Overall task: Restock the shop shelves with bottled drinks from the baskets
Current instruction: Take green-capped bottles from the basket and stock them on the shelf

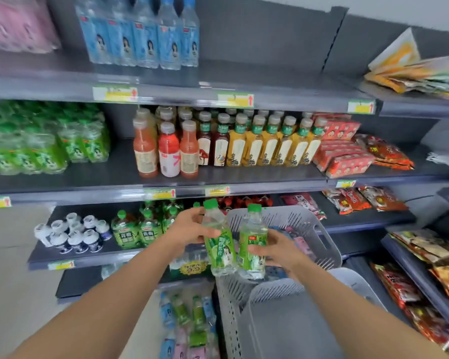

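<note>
My left hand (pixel 189 229) grips a clear bottle with a green label and green cap (pixel 219 244) by its upper half. My right hand (pixel 278 251) holds a second green-label bottle (pixel 252 244) by its lower half. Both bottles stand upright, side by side, above the near rim of a grey perforated basket (pixel 283 218). That basket holds several pink and blue bottles, partly hidden by my hands. More green-label bottles (pixel 44 141) fill the left of the middle shelf. A second grey basket (pixel 283 320) sits below and looks empty.
Blue-label water bottles (pixel 145 40) stand on the top shelf. Orange, red and yellow drinks (pixel 218 143) line the middle shelf, with snack packs (pixel 347 151) to the right. Small white bottles (pixel 73 234) and green juice bottles (pixel 140 229) sit lower left. Mixed bottles (pixel 187 325) lie at the bottom.
</note>
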